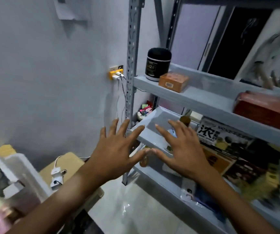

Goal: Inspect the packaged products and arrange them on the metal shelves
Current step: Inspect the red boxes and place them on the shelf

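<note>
The left hand (114, 149) is spread wide in the middle of the frame, palm away from the camera, fingers straight and apart, holding nothing. The right hand (183, 149) is spread the same way just beside it, also holding nothing; the two thumb tips meet or nearly meet at centre frame. Both hands hang in front of the left end of the grey metal shelves (195, 98), which fill the right half of the frame; whether any fingertip touches the shelf edge cannot be told.

On the upper shelf board, upper centre, stands a black jar (158, 64) with a pale base, and an orange box (173, 81) lies just beside it to the right. Further right on the same board, at the right edge of the frame, lies a red box (264, 108), blurred. On the board below, right of the right hand, packaged products are crowded together: a black-and-white packet (220, 134) with large printed characters stands among dark and yellow packs too blurred to name. A clear bag (189, 191) lies on the lowest board, lower right.

At mid-left a yellow wall socket (115, 73) holds white plugs with cables hanging down. In the lower left a clear plastic bin (17, 174) sits blurred, with a white adapter (56, 176) on a tan surface (71, 161) beside it
</note>
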